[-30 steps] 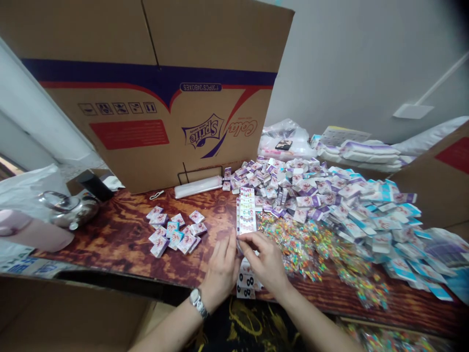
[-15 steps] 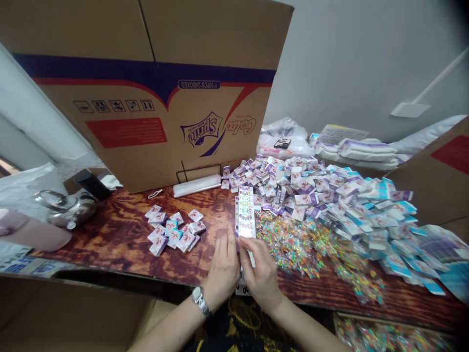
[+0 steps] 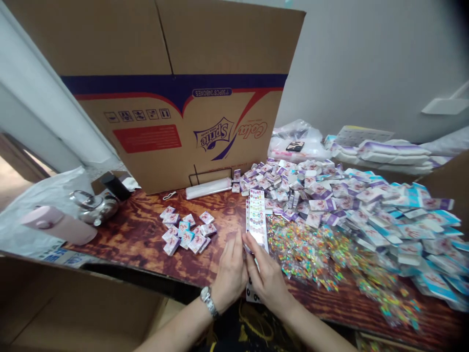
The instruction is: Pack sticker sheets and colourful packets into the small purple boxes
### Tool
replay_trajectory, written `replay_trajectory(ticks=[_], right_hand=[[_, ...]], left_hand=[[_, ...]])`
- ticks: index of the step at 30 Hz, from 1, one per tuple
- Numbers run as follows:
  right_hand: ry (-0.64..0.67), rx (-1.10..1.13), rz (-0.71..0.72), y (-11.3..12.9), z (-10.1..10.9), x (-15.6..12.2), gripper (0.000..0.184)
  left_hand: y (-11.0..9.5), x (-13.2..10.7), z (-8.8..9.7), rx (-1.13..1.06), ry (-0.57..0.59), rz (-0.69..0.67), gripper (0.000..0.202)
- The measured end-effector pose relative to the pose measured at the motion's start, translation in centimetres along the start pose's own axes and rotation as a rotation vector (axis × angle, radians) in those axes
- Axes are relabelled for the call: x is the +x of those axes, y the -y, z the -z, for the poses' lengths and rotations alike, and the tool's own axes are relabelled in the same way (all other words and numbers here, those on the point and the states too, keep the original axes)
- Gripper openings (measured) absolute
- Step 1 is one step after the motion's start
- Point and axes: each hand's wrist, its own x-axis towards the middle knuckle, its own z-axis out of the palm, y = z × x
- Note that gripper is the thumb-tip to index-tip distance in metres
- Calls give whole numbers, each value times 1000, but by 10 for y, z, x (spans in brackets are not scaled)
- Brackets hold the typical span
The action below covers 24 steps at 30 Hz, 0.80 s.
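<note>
My left hand [image 3: 231, 266], with a watch [image 3: 208, 299] at its wrist, and my right hand [image 3: 269, 276] are pressed together at the front of the table. Between their fingers is a small box [image 3: 249, 250]; only a sliver of its purple edge shows. Under and behind the hands lie sheets of small round stickers [image 3: 257, 208]. Just right of them spread clear packets of bright candy [image 3: 304, 249]. A heap of small white, purple and blue cartons [image 3: 322, 190] rises behind the packets. To the left sits a cluster of closed little boxes [image 3: 187, 233].
A large cardboard carton [image 3: 154, 161] stands at the back. Before it lie a stack of clear plastic sleeves [image 3: 208, 188] and a white loop [image 3: 169, 195]. A pink bottle [image 3: 60, 225] and a metal kettle [image 3: 97, 208] are at the left. Plastic bags [image 3: 293, 139] stand behind the heap.
The whole view has shifted, so everything sits farther right. My fingers have closed flatter together, and less of the box shows between them. The cluster of closed boxes looks the same.
</note>
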Motion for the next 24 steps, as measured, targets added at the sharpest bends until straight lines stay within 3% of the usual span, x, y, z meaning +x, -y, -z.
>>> replay_trajectory(ticks=[3,7,11,13,18,21,24], right_hand=[[72,73,-81,-2,4,2,54],[-14,52,-183,-9,17,0,50],[-104,13,-235,-28,41,-3,46],[-191,-3,-300,-41,58,-4,45],[-369,-7,-470,-72,93,-7,38],[-338,-76,-456,-90,101,-8,33],[-225,-271,-471,-111,100,-1,32]], left_hand=[[19,1,11,111,58,-42,61],[72,14,46,452,180,48,58],[117,31,67,765,130,144,67],[123,29,59,806,120,84,71],[125,2,18,774,320,-122,52],[141,-5,9,823,324,-117,44],[153,-1,13,852,298,-131,47]])
